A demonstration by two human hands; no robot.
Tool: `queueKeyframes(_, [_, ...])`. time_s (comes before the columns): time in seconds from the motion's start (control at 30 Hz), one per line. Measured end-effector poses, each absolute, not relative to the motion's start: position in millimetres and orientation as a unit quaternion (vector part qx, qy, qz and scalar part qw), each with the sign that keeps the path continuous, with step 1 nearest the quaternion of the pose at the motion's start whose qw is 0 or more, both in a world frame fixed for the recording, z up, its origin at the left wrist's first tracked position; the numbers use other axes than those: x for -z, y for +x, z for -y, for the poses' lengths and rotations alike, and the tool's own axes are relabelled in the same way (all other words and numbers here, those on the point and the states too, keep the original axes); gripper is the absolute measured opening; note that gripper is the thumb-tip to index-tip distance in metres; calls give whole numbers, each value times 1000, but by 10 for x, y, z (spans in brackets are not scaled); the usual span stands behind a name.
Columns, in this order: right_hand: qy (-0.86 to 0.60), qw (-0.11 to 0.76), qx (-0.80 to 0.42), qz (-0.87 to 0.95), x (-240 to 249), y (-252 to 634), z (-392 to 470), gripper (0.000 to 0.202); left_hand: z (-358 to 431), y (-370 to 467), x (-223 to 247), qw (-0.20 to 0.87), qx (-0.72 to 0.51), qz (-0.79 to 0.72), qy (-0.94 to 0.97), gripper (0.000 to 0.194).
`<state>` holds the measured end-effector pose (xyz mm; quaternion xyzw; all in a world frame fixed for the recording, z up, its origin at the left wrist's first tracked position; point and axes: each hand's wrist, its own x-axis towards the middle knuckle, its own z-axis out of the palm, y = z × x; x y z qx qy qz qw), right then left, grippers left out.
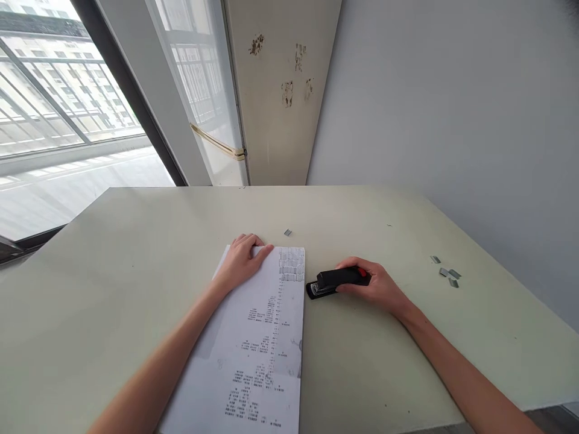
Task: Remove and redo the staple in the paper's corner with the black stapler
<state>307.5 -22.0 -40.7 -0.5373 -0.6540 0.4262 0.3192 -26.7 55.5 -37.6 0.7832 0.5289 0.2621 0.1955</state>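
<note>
The left hand (pixel 243 258) rests, thumb spread, on the far end of the paper (pixel 246 355) on the tabletop (pixel 362 361); the right hand (pixel 376 284) grips the stapler (pixel 335 278) just beside it, and a nudge could skew the paper, steadied at one end only

I hold a black stapler (pixel 335 279), red near its rear, just right of white paper (pixel 253 355) lying flat before me, printed with small dark text.
</note>
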Motion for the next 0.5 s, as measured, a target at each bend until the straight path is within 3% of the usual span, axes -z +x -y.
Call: queueKeyframes(0.5, [-549,336,-388,659,427,3032,240,39,-305,120,408,191,-282,-573,745,35])
